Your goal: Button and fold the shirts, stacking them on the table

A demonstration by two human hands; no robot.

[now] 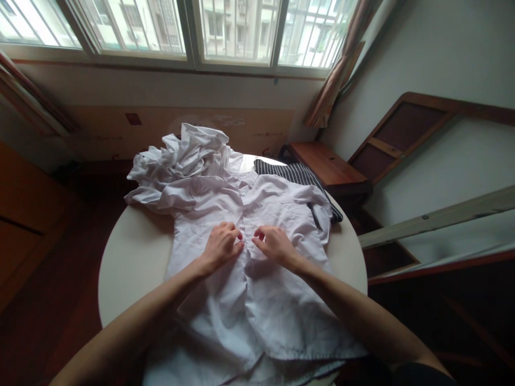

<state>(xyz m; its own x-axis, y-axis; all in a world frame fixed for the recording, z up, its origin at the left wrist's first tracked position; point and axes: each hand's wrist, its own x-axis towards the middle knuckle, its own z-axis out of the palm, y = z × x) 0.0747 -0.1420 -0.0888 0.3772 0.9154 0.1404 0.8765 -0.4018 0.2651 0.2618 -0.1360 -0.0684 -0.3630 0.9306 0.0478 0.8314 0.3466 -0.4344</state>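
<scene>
A white short-sleeved shirt lies spread front side up over a round table, its lower edge hanging over the near side. Curled over the left half of the front, my left hand has its thumb and fingertips slightly apart beside the button strip. Opposite it, my right hand rests on the right half in a similar bent pose, thumb and fingers parted. A small gap with the strip lies between the two hands. No cloth shows pinched in either one.
Crumpled white cloth is heaped at the table's back left. A black striped cloth lies at the back right, partly under the shirt. Behind stand a wooden bench and a window with bars.
</scene>
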